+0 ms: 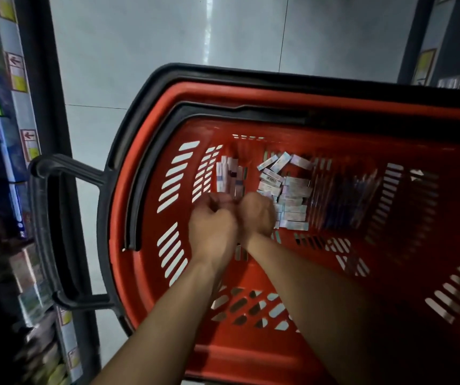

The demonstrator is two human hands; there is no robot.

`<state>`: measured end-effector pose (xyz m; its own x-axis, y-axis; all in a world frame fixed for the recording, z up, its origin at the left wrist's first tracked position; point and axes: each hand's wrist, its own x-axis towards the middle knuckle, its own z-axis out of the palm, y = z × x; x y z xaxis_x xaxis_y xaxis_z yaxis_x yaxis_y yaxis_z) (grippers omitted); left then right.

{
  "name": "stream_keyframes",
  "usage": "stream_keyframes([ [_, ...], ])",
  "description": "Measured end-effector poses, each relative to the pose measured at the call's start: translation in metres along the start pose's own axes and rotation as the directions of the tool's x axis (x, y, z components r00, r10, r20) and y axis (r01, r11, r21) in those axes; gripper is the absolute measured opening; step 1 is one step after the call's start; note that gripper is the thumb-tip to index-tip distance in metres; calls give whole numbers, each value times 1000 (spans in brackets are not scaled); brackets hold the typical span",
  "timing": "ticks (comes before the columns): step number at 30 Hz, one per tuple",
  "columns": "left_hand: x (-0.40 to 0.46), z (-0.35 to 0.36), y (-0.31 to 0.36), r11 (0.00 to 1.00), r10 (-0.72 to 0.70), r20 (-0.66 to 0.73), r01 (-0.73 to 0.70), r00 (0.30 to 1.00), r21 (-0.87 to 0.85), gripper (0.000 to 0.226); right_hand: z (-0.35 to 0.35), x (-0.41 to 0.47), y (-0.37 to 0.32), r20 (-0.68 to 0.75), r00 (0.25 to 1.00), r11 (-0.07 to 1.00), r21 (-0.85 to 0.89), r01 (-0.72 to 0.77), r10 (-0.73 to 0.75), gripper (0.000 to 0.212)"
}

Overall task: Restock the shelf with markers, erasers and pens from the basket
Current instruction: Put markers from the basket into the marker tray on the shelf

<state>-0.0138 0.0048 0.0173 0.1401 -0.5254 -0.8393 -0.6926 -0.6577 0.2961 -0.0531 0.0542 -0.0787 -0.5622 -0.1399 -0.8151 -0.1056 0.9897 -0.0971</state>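
Both your hands are reaching into the red basket (251,354), meeting over its floor.

Inside, three groups are lying: a small cluster of white markers (230,176) at the left, about five though blur is hiding the exact count; a loose heap of small white erasers (287,190) in the middle, well over a dozen; and a dark bundle of pens (348,198) to the right, too blurred to count. Your left hand (212,226) is curling its fingers, and your right hand (256,215) is curling beside it, touching the erasers' edge; you cannot tell whether either grip is grasping anything. The basket is sitting on one pale tiled floor (139,51), with one stocked shelf (0,134) running along your left.
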Motion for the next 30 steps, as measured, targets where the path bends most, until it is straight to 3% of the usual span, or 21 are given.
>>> stream_keyframes([
  [3, 3, 0, 5, 996, 37, 43, -40, 998, 77, 13, -16, -13, 13, 33, 994, 993, 68, 97, -100, 19],
  [6, 4, 3, 11, 975, 75, 202, -115, 976, 192, 29, -31, -32, 31, 42, 968, 890, 404, 211, -249, 9],
  [8, 4, 7, 10, 953, 95, 278, -168, 956, 251, 24, -42, -45, 41, 2, 934, 828, 463, 316, -357, 11],
  [10, 3, 9, 6, 932, 137, 245, -208, 960, 297, 27, -48, -50, 47, -1, 916, 798, 492, 350, -401, 23],
  [12, 1, 8, 3, 906, 199, 108, -225, 974, 359, 27, -50, -45, 50, -59, 932, 788, 517, 335, -358, 27],
  [15, -2, 4, 0, 885, 289, -21, -259, 957, 387, 31, -41, -28, 42, -122, 973, 854, 467, 229, -194, 18],
  [18, -7, 3, -4, 894, 267, 43, -264, 963, 362, 40, -24, -13, 24, -96, 980, 912, 358, 199, -176, 18],
  [22, -9, 4, -12, 924, 262, 16, -256, 965, 283, 16, 0, 3, 0, -13, 997, 983, 170, 74, -73, 29],
  [27, -10, 4, -12, 969, 212, -17, -207, 977, 137, 25, 14, 14, -9, -87, 995, 998, 6, 57, -56, 28],
  [30, -10, 3, -11, 977, 191, 11, -191, 982, 92, 25, 11, 16, -11, -59, 995, 997, -5, 80, -80, 25],
])
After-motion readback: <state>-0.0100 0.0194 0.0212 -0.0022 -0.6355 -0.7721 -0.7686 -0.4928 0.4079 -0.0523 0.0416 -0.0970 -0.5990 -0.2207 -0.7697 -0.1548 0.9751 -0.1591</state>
